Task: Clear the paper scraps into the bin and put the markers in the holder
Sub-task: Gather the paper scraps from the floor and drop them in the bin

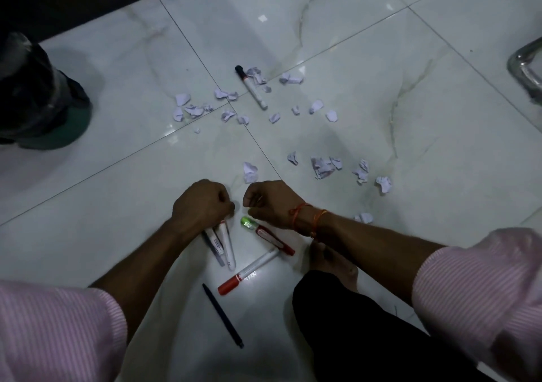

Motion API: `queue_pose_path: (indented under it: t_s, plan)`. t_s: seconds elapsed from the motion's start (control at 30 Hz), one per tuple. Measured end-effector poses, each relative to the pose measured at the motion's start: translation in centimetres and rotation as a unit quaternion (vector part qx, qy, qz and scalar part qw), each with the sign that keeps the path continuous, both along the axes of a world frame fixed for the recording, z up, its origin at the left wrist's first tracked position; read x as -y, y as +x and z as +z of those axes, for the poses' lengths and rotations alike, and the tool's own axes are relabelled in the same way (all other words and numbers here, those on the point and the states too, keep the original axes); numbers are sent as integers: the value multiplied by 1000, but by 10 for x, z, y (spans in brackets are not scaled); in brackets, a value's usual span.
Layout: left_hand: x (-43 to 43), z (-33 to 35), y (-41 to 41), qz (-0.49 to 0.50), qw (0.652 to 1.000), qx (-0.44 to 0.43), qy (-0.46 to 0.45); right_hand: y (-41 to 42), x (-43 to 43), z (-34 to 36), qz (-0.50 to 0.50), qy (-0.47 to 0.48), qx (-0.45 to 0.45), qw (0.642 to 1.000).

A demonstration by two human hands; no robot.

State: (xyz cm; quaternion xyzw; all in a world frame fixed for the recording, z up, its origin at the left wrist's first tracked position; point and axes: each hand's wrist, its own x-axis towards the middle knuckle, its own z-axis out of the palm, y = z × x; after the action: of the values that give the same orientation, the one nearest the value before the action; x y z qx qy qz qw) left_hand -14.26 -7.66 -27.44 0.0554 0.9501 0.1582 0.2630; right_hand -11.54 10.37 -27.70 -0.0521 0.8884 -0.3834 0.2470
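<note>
Several crumpled white paper scraps (322, 166) lie scattered over the tiled floor, one scrap (250, 172) just beyond my hands. My left hand (202, 202) is curled over the top ends of two white markers (225, 245) whose lower ends rest on the floor. My right hand (267, 202) is a loose fist with nothing visible in it, just above a red marker with a green cap (271, 239). A white marker with a red cap (249, 270) and a black pen (223, 317) lie nearer to me. A black-capped marker (250, 88) lies farther off among scraps. No holder is in view.
A bin lined with a black bag (29, 88) stands at the far left. A shiny metal furniture leg (525, 67) is at the right edge. My bare foot (331, 260) and black trouser leg (352, 323) are beside the markers.
</note>
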Motion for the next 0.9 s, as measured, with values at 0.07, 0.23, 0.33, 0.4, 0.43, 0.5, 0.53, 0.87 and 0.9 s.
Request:
queue_pose_path:
  t_s: [0.07,0.23,0.33,0.4,0.43,0.5,0.53,0.87,0.9]
  plan:
    - [-7,1,-3,2,999,-51,-3,0,-7,0,-21,-7,-2,1000]
    - [-37,7,-12,30,991,-93,87,6,-47,3,-66,10,-16,998]
    - [-47,-4,-16,15,992,-86,92,14,-78,5,-65,50,-22,996]
    - [-52,-13,-18,9,994,-75,84,20,-99,5,-76,89,-35,993]
    - [-54,-16,-18,10,994,-74,85,23,-108,6,-80,111,-40,990]
    - [-64,-19,-18,4,993,-77,89,33,-128,6,-64,165,-28,984]
    - [-67,-19,-18,-1,993,-77,89,38,-137,7,-46,193,-11,980]
    - [-115,-25,-5,-68,977,-64,189,72,-152,-21,-136,198,-47,970]
    - [-119,-24,-3,-82,976,-60,194,67,-149,-23,-160,171,-58,970]
